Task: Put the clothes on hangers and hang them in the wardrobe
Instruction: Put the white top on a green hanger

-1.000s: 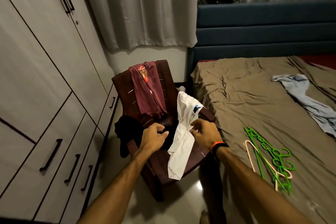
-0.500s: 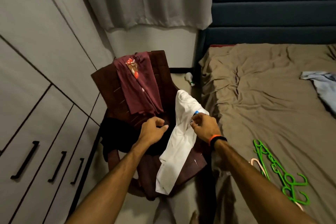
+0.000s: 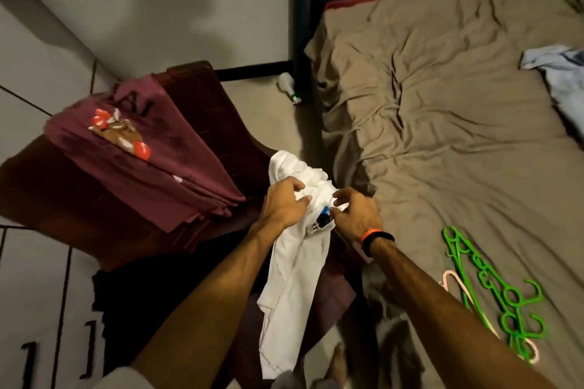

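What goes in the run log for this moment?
both hands grip white shirt | over chair | hangers on bed

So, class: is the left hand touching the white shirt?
Touching. The head view shows the left hand with fingers curled into the white shirt, bunching its fabric.
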